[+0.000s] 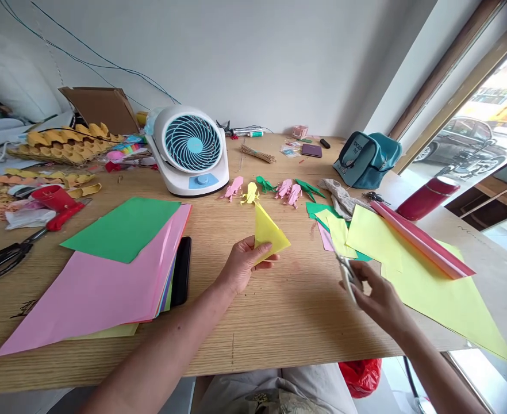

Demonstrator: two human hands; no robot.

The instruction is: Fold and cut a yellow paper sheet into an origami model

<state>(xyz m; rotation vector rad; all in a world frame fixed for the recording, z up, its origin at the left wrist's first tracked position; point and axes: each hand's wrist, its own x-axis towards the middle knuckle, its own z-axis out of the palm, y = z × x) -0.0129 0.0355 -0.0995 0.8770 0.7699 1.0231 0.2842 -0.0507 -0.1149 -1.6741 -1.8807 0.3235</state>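
Observation:
My left hand (240, 264) pinches a folded yellow paper (267, 233), roughly triangular, above the middle of the table, thumb on its front. Off to the right, my right hand (376, 299) is closed around small scissors (349, 279), slightly blurred, their tip toward the paper scraps. Those yellow scraps (337, 233) overlap green and pink pieces just beyond the scissors. Behind the folded paper stands a row of small folded paper figures: a yellow one (250, 194), pink ones (235, 188) and green ones (265, 184).
Left lie a green sheet (124, 227), pink sheets (107, 287), a black phone (181, 270) and large black scissors (7, 259). A fan (193, 146) stands behind. Right are yellow sheets (443, 299), a red paper roll (426, 241), a red bottle (428, 198) and a teal bag (368, 158).

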